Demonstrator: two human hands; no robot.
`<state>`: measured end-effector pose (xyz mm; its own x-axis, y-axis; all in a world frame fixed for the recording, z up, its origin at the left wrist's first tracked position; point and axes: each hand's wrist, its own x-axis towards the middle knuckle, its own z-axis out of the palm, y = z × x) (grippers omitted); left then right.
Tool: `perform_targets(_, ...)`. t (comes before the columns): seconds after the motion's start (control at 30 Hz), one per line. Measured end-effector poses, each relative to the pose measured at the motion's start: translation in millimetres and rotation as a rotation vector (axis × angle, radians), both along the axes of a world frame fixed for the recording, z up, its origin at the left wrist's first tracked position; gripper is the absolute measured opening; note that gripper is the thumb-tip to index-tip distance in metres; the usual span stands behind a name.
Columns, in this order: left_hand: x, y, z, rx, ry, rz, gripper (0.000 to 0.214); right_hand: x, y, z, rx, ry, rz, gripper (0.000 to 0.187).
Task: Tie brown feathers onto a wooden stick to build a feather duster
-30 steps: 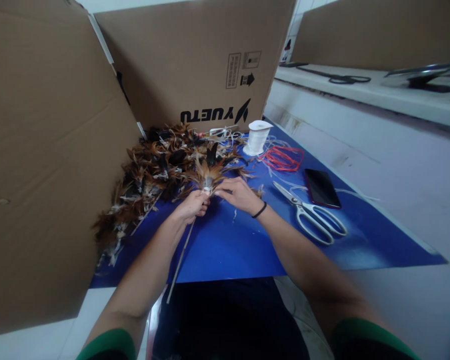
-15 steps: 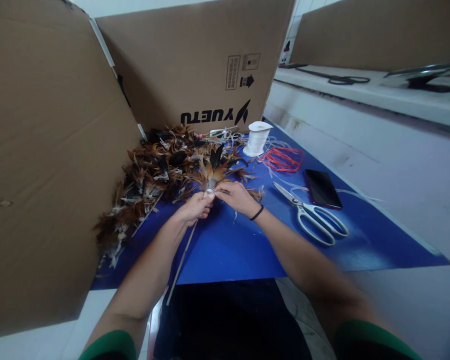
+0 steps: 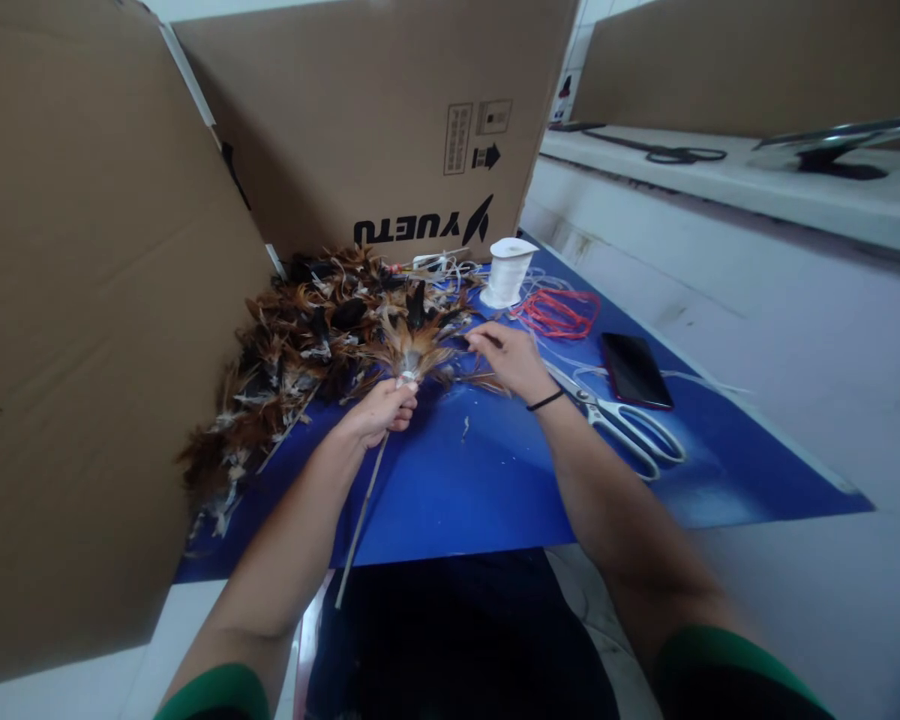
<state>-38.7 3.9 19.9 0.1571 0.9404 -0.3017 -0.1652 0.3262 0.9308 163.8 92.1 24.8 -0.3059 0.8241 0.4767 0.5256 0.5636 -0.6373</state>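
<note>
My left hand (image 3: 386, 408) is closed around a thin stick (image 3: 363, 520) just below a fan of brown and black feathers (image 3: 407, 350). White binding shows at the base of the feathers, by my thumb. The stick's lower end slants down past the table's front edge. To the right of the feathers, my right hand (image 3: 508, 358) is raised with thumb and fingers pinched together. Whatever lies between those fingertips is too small to make out. Beneath its wrist are large scissors (image 3: 630, 425) with pale handles, partly covered by the forearm.
A heap of brown feathers (image 3: 292, 350) lies along the left on the blue tabletop (image 3: 450, 500). Cardboard panels (image 3: 330, 120) stand left and behind. A white spool (image 3: 508, 272), red cord (image 3: 559, 313) and a phone (image 3: 636, 370) lie to the right. Black scissors (image 3: 682, 154) rest on a ledge.
My right hand has moved away from the feather base, to the right and slightly up. My left hand keeps its hold on the stick. The view has shifted slightly.
</note>
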Motion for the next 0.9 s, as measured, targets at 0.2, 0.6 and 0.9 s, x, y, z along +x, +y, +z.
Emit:
perform_targets(0.2,-2.8,2.6,-0.9,-0.001,0.008,0.057,0.027,16.3,9.2,-5.3,-0.035,-0.561,-0.014,0.013)
perform_targets(0.6,-3.7,3.7,-1.3,0.016,0.007,0.086,0.024,13.5,1.6,6.4,0.037,-0.430,0.013,0.009)
perform_targets(0.9,4.5,-3.1,0.9,0.009,0.015,0.057,0.024,-27.9,-39.0,34.2,0.192,-0.157,0.423,0.018)
